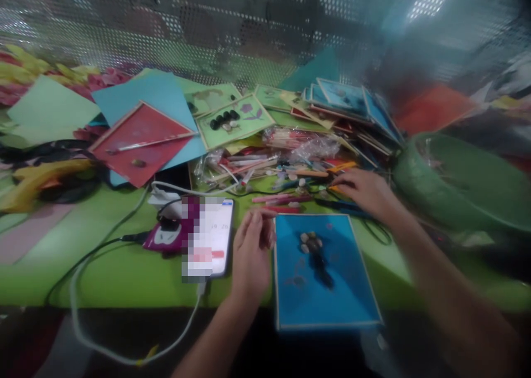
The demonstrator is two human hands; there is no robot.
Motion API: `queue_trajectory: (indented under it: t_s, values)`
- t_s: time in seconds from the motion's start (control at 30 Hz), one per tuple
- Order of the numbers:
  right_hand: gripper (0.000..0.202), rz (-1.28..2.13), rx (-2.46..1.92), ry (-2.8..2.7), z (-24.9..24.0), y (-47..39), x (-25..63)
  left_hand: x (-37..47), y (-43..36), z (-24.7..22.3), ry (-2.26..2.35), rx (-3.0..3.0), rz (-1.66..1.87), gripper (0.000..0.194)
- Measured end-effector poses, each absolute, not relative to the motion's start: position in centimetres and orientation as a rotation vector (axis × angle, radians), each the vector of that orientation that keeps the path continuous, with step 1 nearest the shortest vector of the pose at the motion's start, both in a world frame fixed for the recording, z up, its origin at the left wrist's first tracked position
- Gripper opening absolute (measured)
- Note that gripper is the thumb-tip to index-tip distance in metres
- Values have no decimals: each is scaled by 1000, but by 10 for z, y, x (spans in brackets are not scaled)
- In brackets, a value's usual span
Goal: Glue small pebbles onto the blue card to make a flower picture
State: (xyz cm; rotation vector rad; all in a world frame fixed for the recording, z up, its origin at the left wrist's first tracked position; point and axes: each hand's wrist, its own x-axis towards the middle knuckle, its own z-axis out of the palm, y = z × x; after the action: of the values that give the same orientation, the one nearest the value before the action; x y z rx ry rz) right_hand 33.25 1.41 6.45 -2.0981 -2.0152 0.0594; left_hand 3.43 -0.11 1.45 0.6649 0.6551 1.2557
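A blue framed board (pixel 344 278) lies in front of me, overhanging the table's front edge. Light and dark pebbles (pixel 311 243) form a flower shape on it, with a dark stem-like part below. My left hand (pixel 252 253) is beside the board's upper left corner, its fingers curled together; whether they hold anything is hidden. Beyond the board, my right hand (pixel 365 192) reaches into a jumble of pens and small stones, fingertips drawn together by an orange pen (pixel 341 190). Blur hides what is between them. Pink pens (pixel 282 199) lie just past the board.
Left of my left hand are a lit phone (pixel 215 239), a purple power strip (pixel 172 237) and looping cables. A red framed board (pixel 143 140), a green board with pebbles (pixel 234 120) and stacked blue boards (pixel 340 97) stand behind. A green basin (pixel 464 179) sits right.
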Motion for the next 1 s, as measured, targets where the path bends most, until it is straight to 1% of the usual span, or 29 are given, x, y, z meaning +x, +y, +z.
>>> queue_trajectory:
  t_s: [0.17,0.3,0.5,0.6,0.67,0.77,0.93,1.0]
  values:
    - [32,-7,-2077,-2162,54,42,312,35,-3,13,679,623,1209,32]
    - [32,-64,-2034,-2282,50,63,290,36,-3,16,695,602,1205,37]
    - [46,-127,-2078,-2248,49,89,288,36,-4,16,689,543,1180,38]
    - [40,-100,-2069,-2240,53,92,291,36,-4,14,687,539,1170,38]
    - [36,5,-2023,-2291,56,92,289,35,-5,13,677,544,1152,39]
    - [36,131,-1934,-2419,58,90,283,36,-5,14,667,535,1131,40]
    - [31,-62,-2017,-2354,62,98,274,38,-6,20,688,496,1142,42]
    - [31,-53,-1904,-2365,64,106,264,39,-6,22,679,487,1143,43]
